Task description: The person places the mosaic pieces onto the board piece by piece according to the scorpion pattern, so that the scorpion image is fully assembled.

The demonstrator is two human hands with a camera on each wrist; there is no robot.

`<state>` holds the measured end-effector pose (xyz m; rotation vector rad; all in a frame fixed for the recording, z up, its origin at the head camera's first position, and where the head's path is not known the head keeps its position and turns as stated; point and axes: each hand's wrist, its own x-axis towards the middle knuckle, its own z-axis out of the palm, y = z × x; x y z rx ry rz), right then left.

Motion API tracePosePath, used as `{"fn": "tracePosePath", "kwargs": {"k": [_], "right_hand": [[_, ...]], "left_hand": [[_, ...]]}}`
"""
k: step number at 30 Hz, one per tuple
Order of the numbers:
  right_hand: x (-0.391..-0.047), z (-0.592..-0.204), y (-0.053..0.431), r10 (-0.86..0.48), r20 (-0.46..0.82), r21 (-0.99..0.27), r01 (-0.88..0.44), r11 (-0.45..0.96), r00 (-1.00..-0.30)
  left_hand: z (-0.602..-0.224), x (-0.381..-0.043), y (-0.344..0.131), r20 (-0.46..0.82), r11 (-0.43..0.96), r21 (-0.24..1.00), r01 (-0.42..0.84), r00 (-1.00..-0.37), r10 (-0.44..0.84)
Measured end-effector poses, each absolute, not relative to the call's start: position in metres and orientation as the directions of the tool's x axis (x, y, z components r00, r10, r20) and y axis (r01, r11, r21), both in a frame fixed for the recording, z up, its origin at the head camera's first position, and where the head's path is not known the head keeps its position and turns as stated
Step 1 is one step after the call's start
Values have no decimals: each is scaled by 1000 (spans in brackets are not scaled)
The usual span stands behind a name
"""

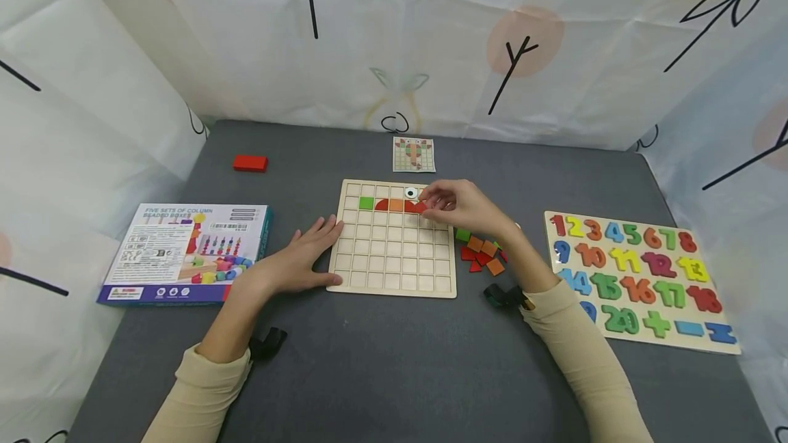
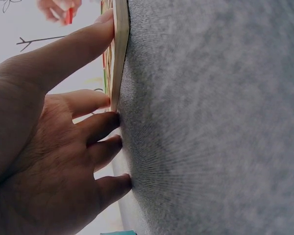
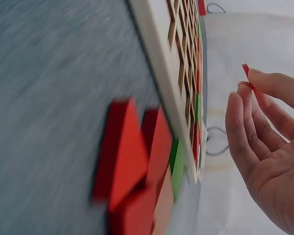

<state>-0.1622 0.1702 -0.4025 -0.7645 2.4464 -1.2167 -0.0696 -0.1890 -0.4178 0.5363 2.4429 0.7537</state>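
Note:
A wooden grid board [image 1: 394,265] lies on the grey table. Across its upper rows sit a green square [image 1: 366,203], red rounded pieces [image 1: 382,205], an orange square [image 1: 396,205] and a white eye piece [image 1: 410,193]. My left hand [image 1: 299,258] touches the board's left edge with thumb and index finger, its fingers spread. Above the board's upper right part, my right hand [image 1: 455,202] pinches a small, thin red piece [image 3: 246,70] between thumb and fingertips; its full shape is hidden. Loose red, orange and green pieces [image 1: 483,256] lie right of the board.
A small pattern card [image 1: 414,155] lies behind the board. At the left is a boxed bead set [image 1: 185,251], with a red block [image 1: 250,163] farther back. A number puzzle board [image 1: 634,279] occupies the right side. Patterned cloth [image 1: 431,39] hangs around the table.

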Motion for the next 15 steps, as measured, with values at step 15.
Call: {"fn": "tracePosePath", "kwargs": {"k": [15], "right_hand": [[-193, -395, 108, -678, -24, -756, -430, 493, -734]], "left_hand": [[-416, -69, -190, -351, 757, 615, 219, -784, 512]]}}
